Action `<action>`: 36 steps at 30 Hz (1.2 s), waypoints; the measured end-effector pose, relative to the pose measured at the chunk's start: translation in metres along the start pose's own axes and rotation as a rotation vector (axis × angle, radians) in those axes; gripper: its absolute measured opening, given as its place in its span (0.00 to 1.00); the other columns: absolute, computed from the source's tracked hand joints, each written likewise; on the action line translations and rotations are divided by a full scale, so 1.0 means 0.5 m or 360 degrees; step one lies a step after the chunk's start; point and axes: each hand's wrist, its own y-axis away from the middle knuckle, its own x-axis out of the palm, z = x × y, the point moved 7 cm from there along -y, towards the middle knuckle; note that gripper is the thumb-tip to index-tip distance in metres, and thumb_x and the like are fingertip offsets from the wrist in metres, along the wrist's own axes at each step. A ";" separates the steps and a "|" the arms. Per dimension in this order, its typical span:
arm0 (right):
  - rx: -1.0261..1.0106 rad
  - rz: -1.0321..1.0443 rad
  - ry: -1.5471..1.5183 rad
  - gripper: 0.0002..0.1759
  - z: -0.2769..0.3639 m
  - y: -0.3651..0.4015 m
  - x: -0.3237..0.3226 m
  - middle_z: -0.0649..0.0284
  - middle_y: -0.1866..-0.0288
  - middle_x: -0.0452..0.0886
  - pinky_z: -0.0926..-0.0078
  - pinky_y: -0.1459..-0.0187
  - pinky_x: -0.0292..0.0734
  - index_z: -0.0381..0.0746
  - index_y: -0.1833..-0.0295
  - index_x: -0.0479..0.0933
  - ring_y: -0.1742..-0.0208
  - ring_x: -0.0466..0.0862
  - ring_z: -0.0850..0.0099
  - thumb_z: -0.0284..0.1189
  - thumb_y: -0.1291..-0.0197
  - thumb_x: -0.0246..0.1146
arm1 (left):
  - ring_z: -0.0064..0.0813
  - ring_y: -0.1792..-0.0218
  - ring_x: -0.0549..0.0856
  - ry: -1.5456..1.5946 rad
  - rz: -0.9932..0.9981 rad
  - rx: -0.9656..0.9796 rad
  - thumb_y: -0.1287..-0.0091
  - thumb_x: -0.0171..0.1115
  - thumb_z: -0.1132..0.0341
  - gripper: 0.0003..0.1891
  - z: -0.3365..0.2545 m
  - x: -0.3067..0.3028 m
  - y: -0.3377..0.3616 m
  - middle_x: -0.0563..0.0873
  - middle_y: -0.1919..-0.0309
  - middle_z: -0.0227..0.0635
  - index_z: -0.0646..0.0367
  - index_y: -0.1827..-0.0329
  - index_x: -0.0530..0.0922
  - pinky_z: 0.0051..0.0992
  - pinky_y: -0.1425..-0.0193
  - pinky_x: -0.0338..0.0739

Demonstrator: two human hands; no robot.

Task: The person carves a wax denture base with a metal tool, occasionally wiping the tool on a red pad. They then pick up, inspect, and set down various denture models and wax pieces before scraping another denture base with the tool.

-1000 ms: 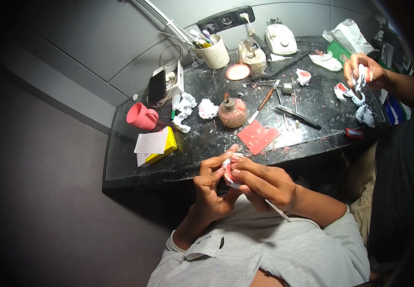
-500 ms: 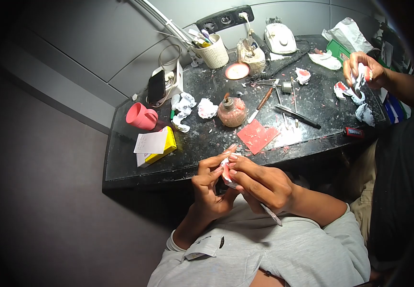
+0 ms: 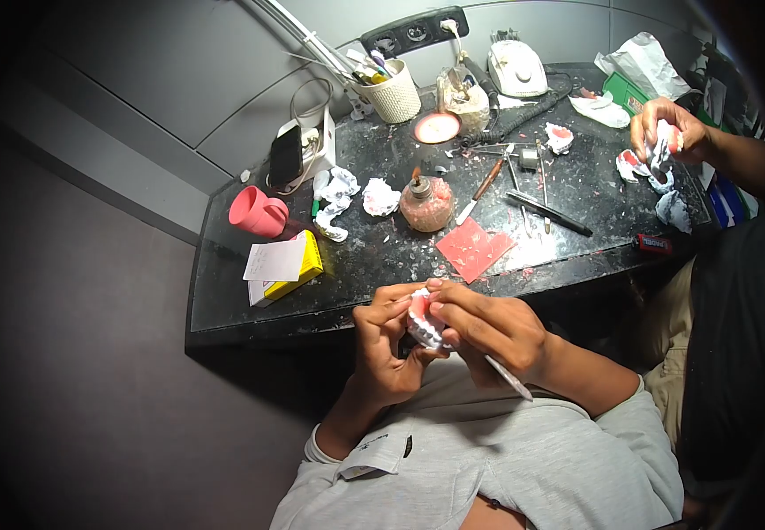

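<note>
Cluttered bench [image 3: 382, 258], burner [image 3: 425, 204] beyond dental model [image 3: 421, 321]

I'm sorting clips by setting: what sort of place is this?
Probably a dental laboratory bench: the left hand and right hand hold a pink-and-white tooth model, plus a spirit lamp and pink wax sheets.

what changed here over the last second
The dental cast has been turned between the left hand and right hand, so its pink gum and white teeth now face the camera. Both hands kept their hold; the metal instrument stays tucked in the right. The co-worker's hand still holds another cast; things on the bench stayed put.
</note>
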 end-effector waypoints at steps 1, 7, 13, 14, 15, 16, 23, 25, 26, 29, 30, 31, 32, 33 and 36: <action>0.0061 0.0012 0.0087 0.16 -0.008 0.006 -0.001 0.38 0.49 0.84 0.65 0.60 0.90 0.20 0.48 0.80 0.56 0.92 0.52 0.16 0.41 0.68 | 0.51 0.30 0.78 -0.0040 0.0018 -0.0021 0.32 0.73 0.71 0.33 0.005 0.003 0.001 0.69 0.33 0.62 0.57 0.34 0.57 0.44 0.29 0.78; 0.0408 -0.0256 0.0035 0.08 -0.055 -0.031 -0.070 0.45 0.52 0.89 0.68 0.55 0.88 0.27 0.50 0.83 0.56 0.92 0.55 0.18 0.33 0.66 | 0.51 0.31 0.79 0.0316 -0.0054 -0.0074 0.26 0.68 0.55 0.32 0.008 0.000 -0.008 0.72 0.33 0.62 0.60 0.33 0.57 0.47 0.30 0.77; 0.0554 -0.0400 -0.0485 0.05 -0.054 -0.018 -0.052 0.51 0.54 0.90 0.69 0.53 0.87 0.31 0.52 0.83 0.54 0.92 0.59 0.20 0.30 0.65 | 0.52 0.42 0.86 0.0722 -0.0117 -0.0404 0.22 0.54 0.41 0.37 0.001 -0.010 -0.007 0.78 0.39 0.63 0.64 0.28 0.55 0.50 0.33 0.79; 0.0632 -0.0478 -0.0586 0.05 -0.057 -0.009 -0.046 0.51 0.54 0.90 0.70 0.54 0.87 0.31 0.52 0.83 0.55 0.92 0.61 0.20 0.29 0.65 | 0.52 0.43 0.86 0.0818 -0.0116 -0.0425 0.23 0.54 0.40 0.38 0.003 -0.011 -0.006 0.78 0.39 0.62 0.65 0.27 0.55 0.50 0.34 0.80; 0.0710 -0.0556 -0.0686 0.04 -0.062 -0.002 -0.044 0.52 0.54 0.90 0.70 0.55 0.87 0.32 0.53 0.83 0.55 0.92 0.63 0.20 0.29 0.64 | 0.57 0.48 0.87 0.0851 -0.0191 -0.0398 0.23 0.58 0.43 0.39 0.004 -0.011 -0.006 0.78 0.42 0.67 0.67 0.26 0.57 0.52 0.40 0.84; 0.0711 -0.0557 -0.0686 0.04 -0.064 -0.008 -0.050 0.52 0.54 0.90 0.70 0.55 0.87 0.32 0.53 0.83 0.55 0.92 0.63 0.20 0.29 0.64 | 0.57 0.48 0.87 0.0851 -0.0190 -0.0400 0.23 0.58 0.43 0.39 0.004 -0.012 -0.006 0.78 0.42 0.67 0.67 0.26 0.57 0.52 0.40 0.84; 0.0723 -0.0209 -0.0732 0.05 -0.060 -0.014 -0.020 0.53 0.56 0.90 0.73 0.58 0.86 0.31 0.51 0.83 0.59 0.91 0.67 0.18 0.30 0.66 | 0.43 0.34 0.78 0.0116 -0.0102 -0.0265 0.21 0.54 0.42 0.38 0.010 -0.019 0.021 0.74 0.34 0.57 0.69 0.26 0.58 0.43 0.27 0.72; 0.0740 -0.0227 -0.0713 0.06 -0.063 -0.011 -0.018 0.53 0.57 0.90 0.73 0.59 0.86 0.31 0.51 0.84 0.60 0.91 0.68 0.18 0.31 0.67 | 0.41 0.32 0.75 -0.0012 -0.0031 -0.0133 0.19 0.53 0.46 0.35 0.004 -0.015 0.018 0.70 0.32 0.59 0.69 0.26 0.58 0.42 0.26 0.70; 0.0699 -0.0227 -0.0669 0.06 -0.062 -0.011 -0.019 0.54 0.57 0.90 0.73 0.59 0.86 0.31 0.51 0.84 0.60 0.91 0.68 0.18 0.31 0.67 | 0.41 0.32 0.75 -0.0010 -0.0032 -0.0135 0.19 0.53 0.46 0.35 0.006 -0.016 0.014 0.70 0.32 0.59 0.69 0.26 0.58 0.42 0.26 0.70; 0.0690 -0.0216 -0.0630 0.06 -0.059 -0.009 -0.020 0.54 0.57 0.90 0.73 0.59 0.86 0.31 0.51 0.84 0.60 0.91 0.68 0.19 0.31 0.67 | 0.43 0.32 0.76 -0.0002 0.0073 -0.0024 0.18 0.52 0.48 0.33 -0.002 -0.007 0.002 0.70 0.32 0.61 0.67 0.25 0.57 0.42 0.27 0.70; 0.0723 -0.0207 -0.0638 0.06 -0.060 -0.007 -0.018 0.54 0.57 0.90 0.72 0.59 0.86 0.31 0.51 0.84 0.60 0.91 0.68 0.19 0.31 0.67 | 0.43 0.32 0.76 -0.0015 0.0083 0.0002 0.18 0.52 0.49 0.32 -0.007 -0.004 -0.001 0.70 0.32 0.62 0.67 0.25 0.57 0.43 0.27 0.70; 0.0723 -0.0207 -0.0637 0.06 -0.060 -0.007 -0.018 0.54 0.57 0.90 0.72 0.59 0.86 0.31 0.51 0.84 0.60 0.91 0.68 0.19 0.31 0.67 | 0.44 0.32 0.76 -0.0029 0.0095 0.0029 0.18 0.51 0.50 0.32 -0.010 -0.002 -0.003 0.70 0.33 0.62 0.67 0.25 0.57 0.43 0.27 0.71; 0.0694 -0.0207 -0.0652 0.06 -0.058 -0.009 -0.018 0.54 0.57 0.90 0.73 0.59 0.85 0.31 0.51 0.84 0.60 0.91 0.68 0.18 0.31 0.67 | 0.44 0.32 0.76 -0.0028 0.0096 0.0030 0.18 0.51 0.50 0.32 -0.009 -0.004 -0.002 0.70 0.33 0.62 0.67 0.25 0.57 0.43 0.27 0.71; 0.0664 -0.0208 -0.0667 0.06 -0.056 -0.011 -0.018 0.54 0.57 0.90 0.73 0.58 0.85 0.31 0.51 0.84 0.60 0.91 0.68 0.18 0.31 0.67 | 0.45 0.32 0.76 -0.0047 0.0113 0.0042 0.18 0.52 0.51 0.31 -0.008 -0.005 0.000 0.70 0.32 0.63 0.67 0.25 0.57 0.43 0.28 0.71; 0.0724 -0.0247 -0.0749 0.06 -0.061 -0.004 -0.012 0.54 0.57 0.90 0.74 0.58 0.85 0.32 0.50 0.84 0.60 0.90 0.69 0.18 0.31 0.66 | 0.46 0.32 0.77 -0.0067 0.0125 0.0045 0.18 0.52 0.51 0.31 -0.006 -0.007 0.004 0.70 0.32 0.63 0.67 0.25 0.56 0.43 0.28 0.72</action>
